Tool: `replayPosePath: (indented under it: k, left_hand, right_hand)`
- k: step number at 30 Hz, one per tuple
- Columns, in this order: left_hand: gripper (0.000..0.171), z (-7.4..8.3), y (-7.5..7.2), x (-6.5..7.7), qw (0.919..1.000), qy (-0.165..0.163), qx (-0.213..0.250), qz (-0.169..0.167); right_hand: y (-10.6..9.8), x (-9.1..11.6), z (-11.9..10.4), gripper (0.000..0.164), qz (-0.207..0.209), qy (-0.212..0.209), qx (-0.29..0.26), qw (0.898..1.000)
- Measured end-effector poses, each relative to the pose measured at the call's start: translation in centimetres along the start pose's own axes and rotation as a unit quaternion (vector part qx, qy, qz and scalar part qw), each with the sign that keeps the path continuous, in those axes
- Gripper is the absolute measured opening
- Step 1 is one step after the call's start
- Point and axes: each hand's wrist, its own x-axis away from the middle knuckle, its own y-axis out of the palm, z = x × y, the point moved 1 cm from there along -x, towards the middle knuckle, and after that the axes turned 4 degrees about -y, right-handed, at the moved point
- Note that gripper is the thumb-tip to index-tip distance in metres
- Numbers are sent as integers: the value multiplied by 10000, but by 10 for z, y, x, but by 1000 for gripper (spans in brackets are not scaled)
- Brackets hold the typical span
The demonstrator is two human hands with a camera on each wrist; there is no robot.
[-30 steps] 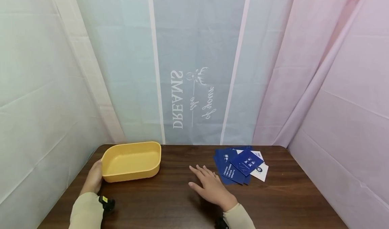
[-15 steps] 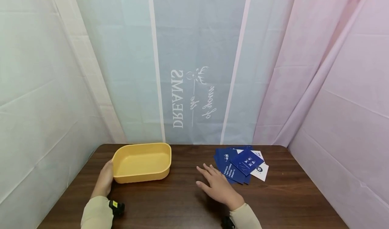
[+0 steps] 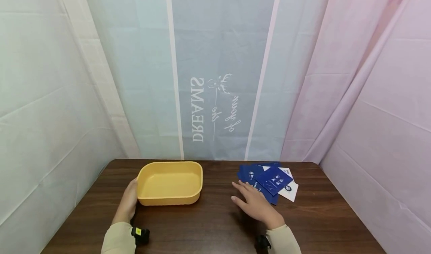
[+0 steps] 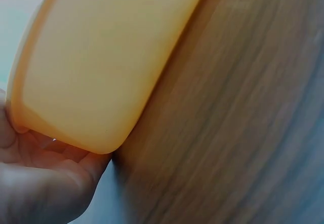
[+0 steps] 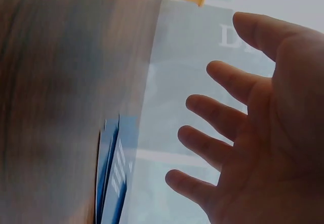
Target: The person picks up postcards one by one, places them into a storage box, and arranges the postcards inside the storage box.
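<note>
A yellow plastic basin (image 3: 170, 183) with rounded corners stands left of the table's middle, with nothing inside. My left hand (image 3: 129, 199) holds its left end; the left wrist view has the fingers against the end wall of the basin (image 4: 101, 67) and part of the hand up at the rim. Fingers spread, my right hand (image 3: 256, 203) hovers over the table, just in front of the pile of blue and white cards (image 3: 273, 181). Nothing is in that hand (image 5: 263, 117), as the right wrist view shows. It covers part of the lower cards in the head view.
The dark wooden table (image 3: 208, 224) ends at a pale blue curtain (image 3: 219, 59) with lettering. White and pinkish cloth (image 3: 387, 115) hangs on both sides. Each wrist wears a small black camera (image 3: 141, 236).
The basin has slid to the right along the table with my left hand on it. My right hand has shifted right, closer to the cards. The cards stay where they were.
</note>
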Motion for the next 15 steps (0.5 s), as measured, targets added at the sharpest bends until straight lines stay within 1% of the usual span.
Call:
replayPosePath:
  k: [6, 10, 15]
  left_hand:
    - [60, 0, 13, 2, 9999, 67, 87, -57]
    - [59, -2, 21, 4, 9995, 130, 228, -194]
    - [55, -5, 34, 9, 9982, 187, 419, -397]
  right_hand:
    - [-9, 4, 6, 60, 77, 204, -46, 9998]
    - [-15, 6, 10, 59, 111, 268, -18, 9996]
    - [-21, 10, 13, 57, 128, 366, -12, 9992]
